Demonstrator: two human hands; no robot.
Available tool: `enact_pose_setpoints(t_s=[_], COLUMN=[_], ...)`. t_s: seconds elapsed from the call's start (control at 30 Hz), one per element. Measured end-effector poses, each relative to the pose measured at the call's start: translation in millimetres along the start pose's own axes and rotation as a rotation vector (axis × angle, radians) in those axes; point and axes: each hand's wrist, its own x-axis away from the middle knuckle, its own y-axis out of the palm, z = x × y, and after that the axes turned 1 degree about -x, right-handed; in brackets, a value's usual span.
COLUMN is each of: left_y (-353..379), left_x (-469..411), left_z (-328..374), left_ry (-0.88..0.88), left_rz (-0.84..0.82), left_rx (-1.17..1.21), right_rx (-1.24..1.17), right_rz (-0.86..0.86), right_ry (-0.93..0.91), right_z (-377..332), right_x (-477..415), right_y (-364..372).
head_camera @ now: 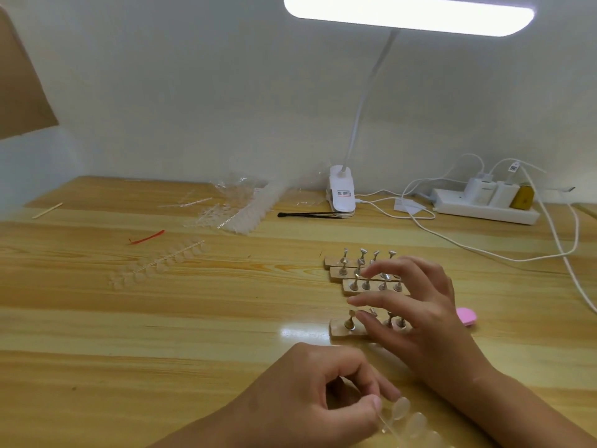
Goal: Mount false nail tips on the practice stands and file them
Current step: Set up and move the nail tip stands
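Note:
Several wooden practice stands [339, 264] with small metal pegs lie in rows right of centre, and one more stand [342, 329] lies nearer to me. My right hand [416, 315] hovers over them with its fingers spread and straight; whether a fingertip touches a peg I cannot tell. My left hand [310, 392] sits at the bottom centre and pinches a clear strip of false nail tips [410, 418] that runs off to the lower right. Another strip of clear tips [158, 263] lies flat on the table to the left.
A heap of clear tip strips and plastic wrap [239, 208] lies at the back, beside black tweezers [307, 215] and a clip lamp's base [342, 195]. A power strip [484, 208] with cables sits back right. Elsewhere lie a pink object [466, 316], a red strip [147, 237] and a wooden stick [47, 210].

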Motion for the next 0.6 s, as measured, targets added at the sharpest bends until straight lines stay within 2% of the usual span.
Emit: enact_pose_setpoints(t_s=[0.37, 0.6], left_y=[-0.7, -0.9], left_x=[0.6, 1.1], left_z=[0.2, -1.4], left_ry=[-0.019, -0.047], left_rz=[-0.016, 0.024], left_rx=[-0.013, 0.024], right_rx=[0.043, 0.113], right_rz=[-0.015, 0.051], right_ry=[-0.051, -0.144], right_z=[3.5, 3.6], right_x=[1.7, 1.9], right_y=[3.0, 1.3])
